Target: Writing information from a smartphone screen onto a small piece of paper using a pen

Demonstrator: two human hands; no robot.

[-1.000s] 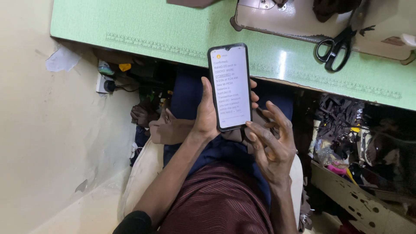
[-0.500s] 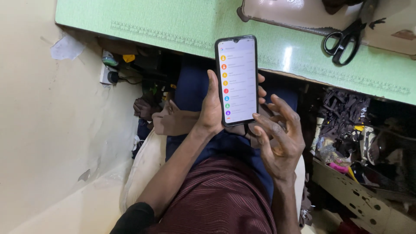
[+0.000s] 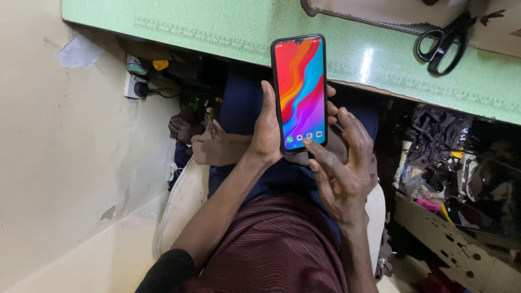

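Note:
My left hand (image 3: 268,133) grips a black smartphone (image 3: 299,92) upright in front of my lap, thumb along its left edge. The screen shows a bright red, orange and blue wallpaper with a row of small icons at the bottom. My right hand (image 3: 344,168) hovers just below and right of the phone, fingers spread, its index fingertip touching the screen's bottom edge. I sit with dark blue trousers and a maroon striped garment below.
A green table top (image 3: 217,27) runs across the top, with black scissors (image 3: 445,40) lying on it at the right. A wall socket with a plug (image 3: 135,87) sits on the cream wall at left. Cluttered scraps and perforated cardboard (image 3: 456,249) fill the right side.
The phone screen went from a white text page to a list with coloured dots, then to the colourful home screen. Both hands and the phone stayed in nearly the same place.

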